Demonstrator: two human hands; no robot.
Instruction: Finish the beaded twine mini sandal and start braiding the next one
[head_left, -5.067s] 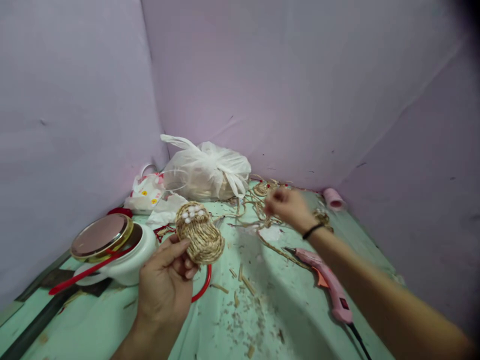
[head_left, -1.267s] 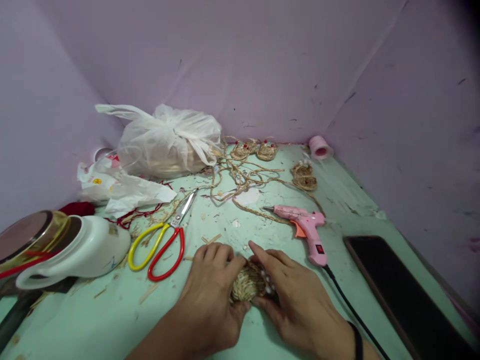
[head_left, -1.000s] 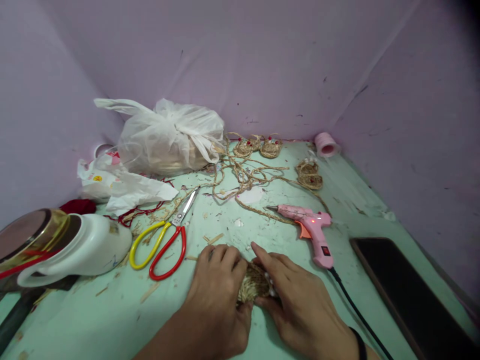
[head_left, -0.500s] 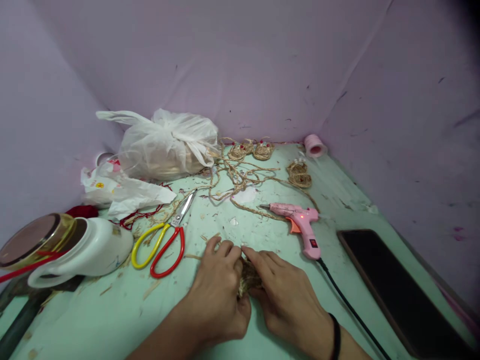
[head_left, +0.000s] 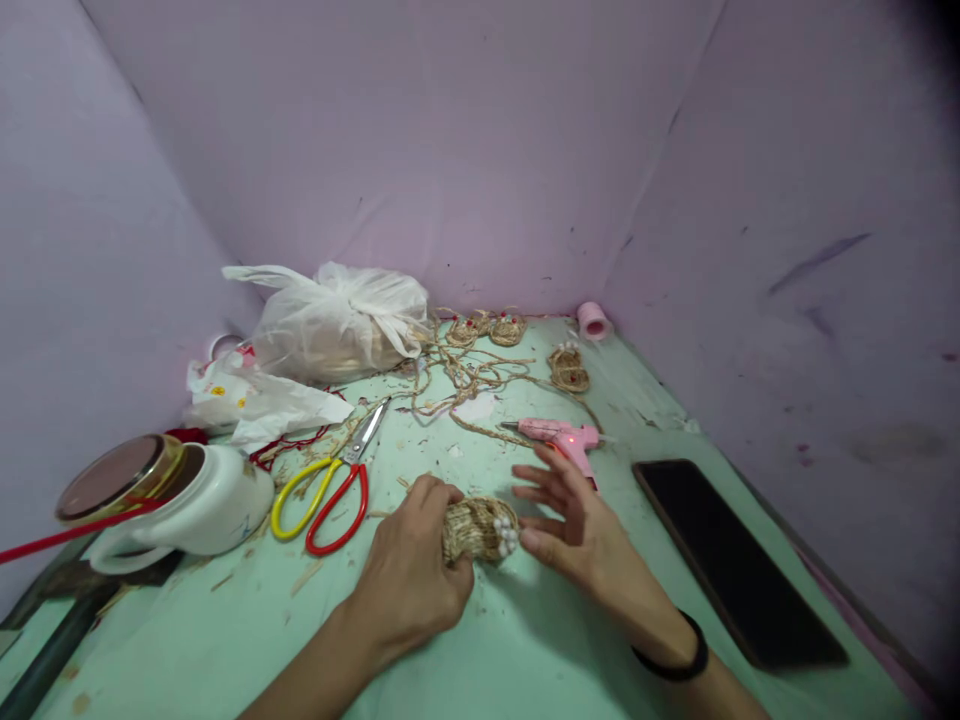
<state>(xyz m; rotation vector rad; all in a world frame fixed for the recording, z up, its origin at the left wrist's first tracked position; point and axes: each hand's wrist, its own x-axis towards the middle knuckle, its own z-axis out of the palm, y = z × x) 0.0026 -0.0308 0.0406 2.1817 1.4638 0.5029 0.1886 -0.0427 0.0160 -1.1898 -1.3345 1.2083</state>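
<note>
A small slipper-shaped piece of coiled jute rope (head_left: 476,530) with a cluster of white beads at its right end is in my left hand (head_left: 416,565). The fingers and thumb of that hand grip its left end. Beside the beaded end, my right hand (head_left: 574,530) has its fingers spread, with the thumb close to the beads; whether it touches them I cannot tell. Just beyond this hand lies a pink hot glue gun (head_left: 559,435) with an orange light lit, its grip partly hidden. Scissors (head_left: 349,460) with yellow and red handles lie open left of my left hand.
Jute cord (head_left: 469,375) lies tangled behind, near finished-looking beaded jute pieces (head_left: 506,328) and another jute piece (head_left: 568,370). A white plastic bag (head_left: 337,325), a white mug (head_left: 225,500) and a hammer-like tool (head_left: 60,640) occupy the left. A phone (head_left: 739,560) and a pink spool (head_left: 593,321) are right.
My right hand has let go of the jute piece and spread its fingers. The piece now shows its white beads, still in my left hand. The view has shifted slightly.
</note>
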